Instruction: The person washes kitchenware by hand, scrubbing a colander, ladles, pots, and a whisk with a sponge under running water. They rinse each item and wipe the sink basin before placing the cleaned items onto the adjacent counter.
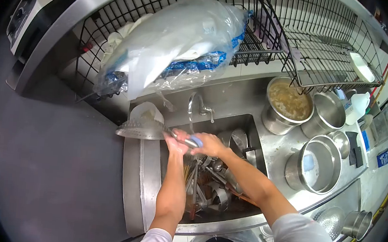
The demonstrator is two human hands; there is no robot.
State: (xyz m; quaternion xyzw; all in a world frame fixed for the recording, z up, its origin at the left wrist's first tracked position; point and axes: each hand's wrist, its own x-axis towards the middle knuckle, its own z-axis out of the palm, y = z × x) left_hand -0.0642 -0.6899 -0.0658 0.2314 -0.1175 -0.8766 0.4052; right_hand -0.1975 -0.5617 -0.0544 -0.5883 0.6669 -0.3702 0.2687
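My left hand (pixel 177 141) is closed around the handle of a metal strainer (pixel 141 129) with a perforated bowl, held level above the left side of the sink (pixel 151 182). My right hand (pixel 209 145) is closed on a small pale blue sponge (pixel 196 141), pressed against the far end of that handle. Just behind the hands, the chrome faucet (pixel 194 103) arches over the basin. Below them, a jumble of metal utensils (pixel 205 182) fills the basin; many of the pieces overlap, so their kinds are hard to make out.
Right of the sink stand a pot of cloudy brownish liquid (pixel 274 122), another steel pot (pixel 326 115) and a pot with a blue piece inside (pixel 294 169). Overhead, a wire rack (pixel 318 44) holds a large plastic bag (pixel 182 41). A grey surface (pixel 52 164) lies left.
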